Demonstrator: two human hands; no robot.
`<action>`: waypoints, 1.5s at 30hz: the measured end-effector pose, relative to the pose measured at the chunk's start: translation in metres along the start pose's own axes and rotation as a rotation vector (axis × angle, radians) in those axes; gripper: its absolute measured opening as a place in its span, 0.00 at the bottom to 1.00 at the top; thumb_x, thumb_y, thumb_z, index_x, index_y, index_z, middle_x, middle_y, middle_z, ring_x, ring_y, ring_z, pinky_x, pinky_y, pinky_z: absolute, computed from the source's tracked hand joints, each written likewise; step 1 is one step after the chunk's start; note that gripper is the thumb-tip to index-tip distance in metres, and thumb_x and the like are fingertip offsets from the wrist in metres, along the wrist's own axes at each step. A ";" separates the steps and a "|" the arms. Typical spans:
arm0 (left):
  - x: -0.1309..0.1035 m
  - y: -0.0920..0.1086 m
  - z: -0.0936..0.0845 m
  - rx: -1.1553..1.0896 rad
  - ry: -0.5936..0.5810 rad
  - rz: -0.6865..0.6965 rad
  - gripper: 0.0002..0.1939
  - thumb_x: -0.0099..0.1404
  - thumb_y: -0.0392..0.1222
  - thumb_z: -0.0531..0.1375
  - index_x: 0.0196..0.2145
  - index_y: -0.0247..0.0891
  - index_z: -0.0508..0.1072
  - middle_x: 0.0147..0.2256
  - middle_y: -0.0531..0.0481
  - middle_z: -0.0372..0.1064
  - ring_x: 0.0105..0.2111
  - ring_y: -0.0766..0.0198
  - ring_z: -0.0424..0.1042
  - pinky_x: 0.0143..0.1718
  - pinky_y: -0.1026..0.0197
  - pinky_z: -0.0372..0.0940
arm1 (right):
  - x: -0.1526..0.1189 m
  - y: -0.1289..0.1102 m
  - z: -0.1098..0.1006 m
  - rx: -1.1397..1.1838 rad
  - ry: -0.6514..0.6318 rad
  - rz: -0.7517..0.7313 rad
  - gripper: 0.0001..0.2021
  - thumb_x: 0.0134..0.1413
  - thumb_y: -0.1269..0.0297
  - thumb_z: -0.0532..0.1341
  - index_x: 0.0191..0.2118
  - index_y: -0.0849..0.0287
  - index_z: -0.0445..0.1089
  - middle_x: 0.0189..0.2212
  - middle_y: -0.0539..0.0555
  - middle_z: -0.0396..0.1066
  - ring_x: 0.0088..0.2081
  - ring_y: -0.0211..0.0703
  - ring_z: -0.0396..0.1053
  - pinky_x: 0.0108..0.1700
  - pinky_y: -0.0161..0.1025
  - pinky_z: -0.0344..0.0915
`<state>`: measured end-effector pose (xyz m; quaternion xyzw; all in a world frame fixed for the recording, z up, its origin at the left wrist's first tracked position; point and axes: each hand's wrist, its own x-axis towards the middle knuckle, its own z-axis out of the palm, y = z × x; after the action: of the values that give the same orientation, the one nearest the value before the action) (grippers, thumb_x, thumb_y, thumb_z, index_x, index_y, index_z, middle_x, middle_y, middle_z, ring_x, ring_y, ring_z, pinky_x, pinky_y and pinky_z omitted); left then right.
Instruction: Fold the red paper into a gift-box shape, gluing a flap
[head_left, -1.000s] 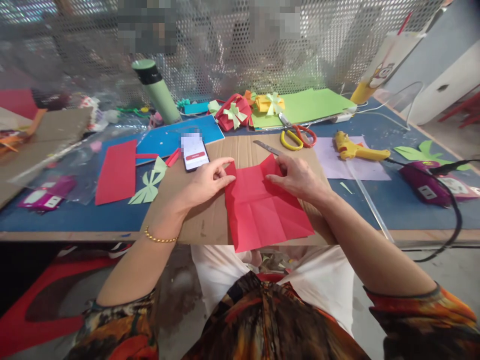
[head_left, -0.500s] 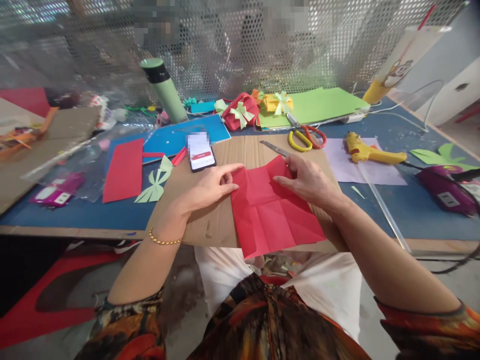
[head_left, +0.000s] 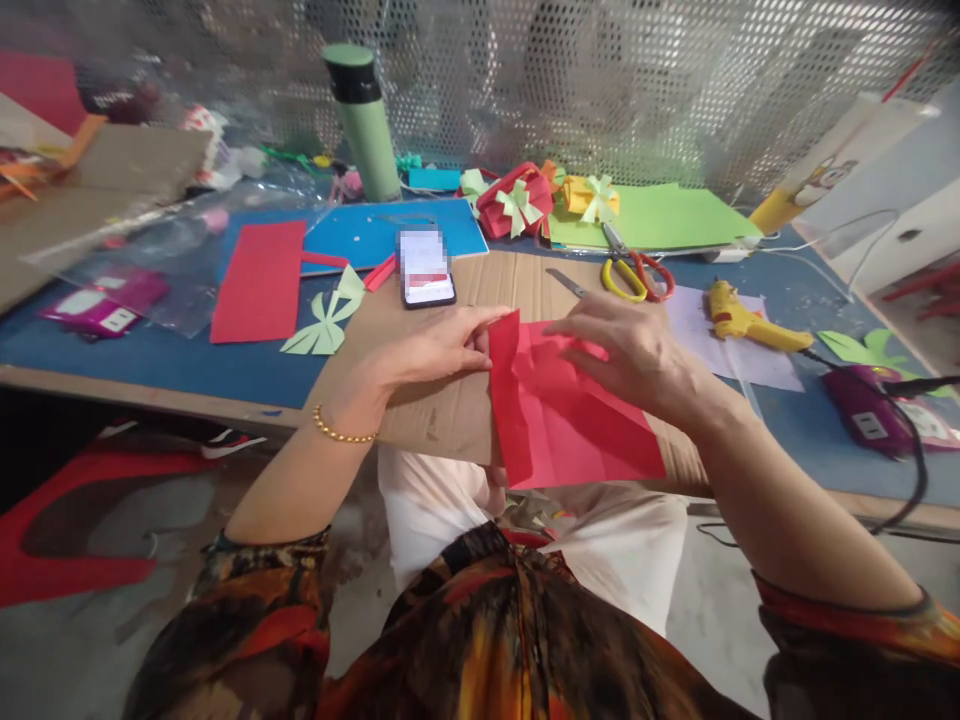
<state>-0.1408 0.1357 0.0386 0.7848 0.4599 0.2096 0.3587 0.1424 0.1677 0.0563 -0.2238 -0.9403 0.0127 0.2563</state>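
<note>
Spreading toward the body from between both hands, the red paper [head_left: 600, 430] lies on a piece of cardboard [head_left: 431, 420], its near edge hanging slightly past the board's near edge. Along its left side stands a folded-up strip [head_left: 510, 405], just beside the fingertips of the left hand [head_left: 442, 345]. That strip's long axis runs from those fingertips back toward the lap, so the left hand is the nearer one to it; the right hand [head_left: 637, 345] is farther off, across the sheet. The sheet as a whole looks close to square, with no clear long axis.

The left hand's fingers curl at the far end of the strip, thumb outside it; I cannot tell whether they pinch the paper or only push against it. The right hand's thumb and forefinger are apart over the far part of the sheet, and whether they press on it is unclear.

Beyond the right hand lie a metal blade [head_left: 566, 283], partly hidden by that hand, and scissors [head_left: 631, 258]. A phone [head_left: 430, 293] lies just beyond the left hand, and a pale green cut-out [head_left: 322, 325] farther to its left.
</note>
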 end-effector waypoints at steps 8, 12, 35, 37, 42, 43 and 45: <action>-0.001 0.028 0.000 0.134 -0.024 -0.059 0.33 0.68 0.35 0.61 0.69 0.36 0.65 0.37 0.51 0.73 0.35 0.62 0.70 0.38 0.61 0.61 | 0.012 -0.016 0.024 0.115 -0.107 -0.204 0.16 0.72 0.74 0.52 0.47 0.57 0.79 0.32 0.55 0.76 0.32 0.41 0.71 0.34 0.36 0.62; -0.002 0.029 0.001 0.212 -0.024 -0.126 0.35 0.70 0.37 0.61 0.73 0.36 0.61 0.47 0.44 0.75 0.43 0.58 0.72 0.48 0.58 0.64 | 0.006 -0.013 0.024 0.130 -0.077 -0.199 0.15 0.73 0.73 0.55 0.48 0.59 0.81 0.34 0.57 0.79 0.34 0.42 0.74 0.35 0.37 0.65; -0.007 0.037 0.005 0.228 -0.091 -0.162 0.33 0.72 0.38 0.58 0.73 0.41 0.60 0.72 0.39 0.60 0.72 0.48 0.58 0.70 0.48 0.55 | 0.003 -0.022 0.015 0.033 -0.111 -0.176 0.14 0.71 0.74 0.58 0.48 0.59 0.81 0.35 0.56 0.81 0.33 0.42 0.75 0.31 0.38 0.62; -0.007 0.036 0.005 0.233 -0.091 -0.157 0.33 0.73 0.38 0.58 0.73 0.41 0.59 0.72 0.39 0.58 0.72 0.48 0.57 0.71 0.47 0.54 | 0.003 -0.022 0.016 0.029 -0.097 -0.171 0.13 0.71 0.73 0.58 0.48 0.58 0.81 0.35 0.55 0.80 0.32 0.41 0.74 0.31 0.37 0.60; -0.004 0.035 0.009 0.243 -0.070 -0.123 0.30 0.74 0.40 0.59 0.70 0.41 0.61 0.65 0.39 0.68 0.63 0.49 0.67 0.64 0.49 0.60 | 0.001 -0.022 0.022 0.002 -0.062 -0.147 0.14 0.72 0.72 0.57 0.45 0.57 0.81 0.32 0.54 0.79 0.30 0.40 0.71 0.30 0.38 0.58; -0.003 0.036 0.009 0.252 -0.067 -0.119 0.29 0.74 0.40 0.59 0.70 0.40 0.62 0.62 0.39 0.69 0.61 0.49 0.69 0.63 0.50 0.61 | 0.001 -0.022 0.022 -0.002 -0.059 -0.150 0.14 0.72 0.72 0.57 0.45 0.57 0.81 0.32 0.54 0.79 0.30 0.40 0.71 0.30 0.38 0.58; -0.002 0.037 0.011 0.275 -0.059 -0.110 0.26 0.75 0.40 0.58 0.68 0.38 0.64 0.59 0.38 0.71 0.59 0.50 0.70 0.61 0.51 0.62 | 0.001 -0.022 0.021 -0.005 -0.071 -0.158 0.14 0.72 0.73 0.57 0.44 0.58 0.81 0.32 0.55 0.79 0.30 0.40 0.71 0.30 0.38 0.59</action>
<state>-0.1131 0.1179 0.0595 0.8060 0.5158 0.1016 0.2719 0.1218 0.1505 0.0416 -0.1490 -0.9635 -0.0018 0.2223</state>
